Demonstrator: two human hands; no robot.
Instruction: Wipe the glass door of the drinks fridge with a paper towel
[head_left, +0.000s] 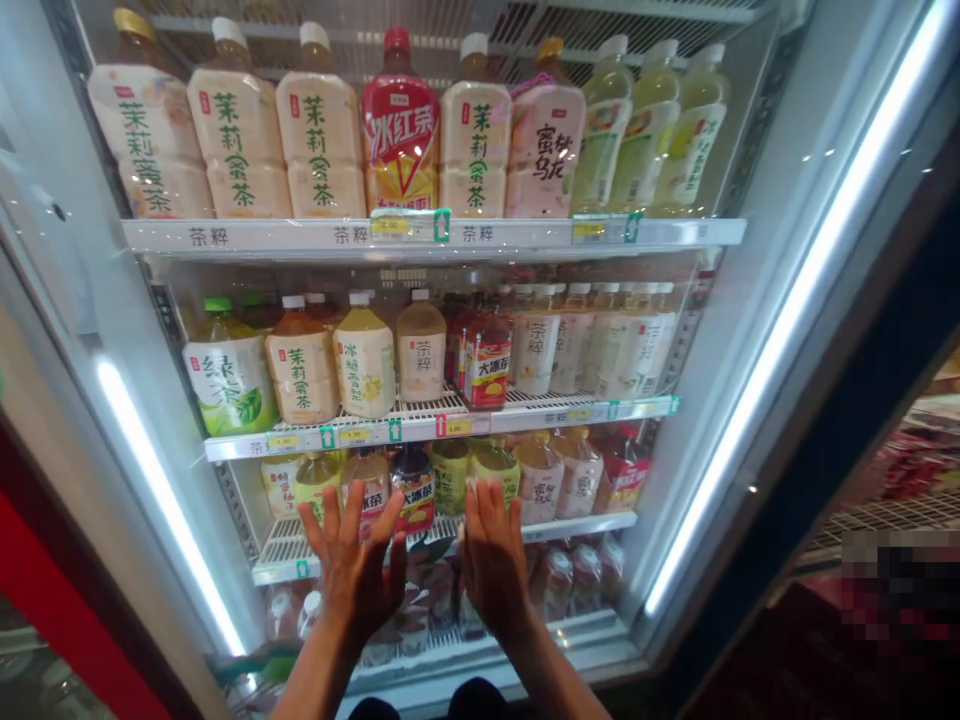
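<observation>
My left hand (358, 562) is raised before the lower shelves of a lit drinks fridge, its fingers spread and nothing seen in it. Beside it my right hand (493, 565) is stretched out flat, fingers close together. A small whitish patch shows along its inner edge; I cannot make out what it is. Specks and faint reflections suggest a glass pane in front of the bottles; whether either hand touches it I cannot tell. Nearest the fingers are a dark-labelled tea bottle (414, 492) and a yellow-green bottle (504, 462), the latter partly covered by my right hand.
Large tea bottles (319, 135) and a red bottle (401, 130) line the top shelf (525, 236). Smaller bottles (365, 358) stand on the middle shelf (510, 418). Bright light strips (169, 500) flank the shelves. A dark door frame (795, 400) runs along the right.
</observation>
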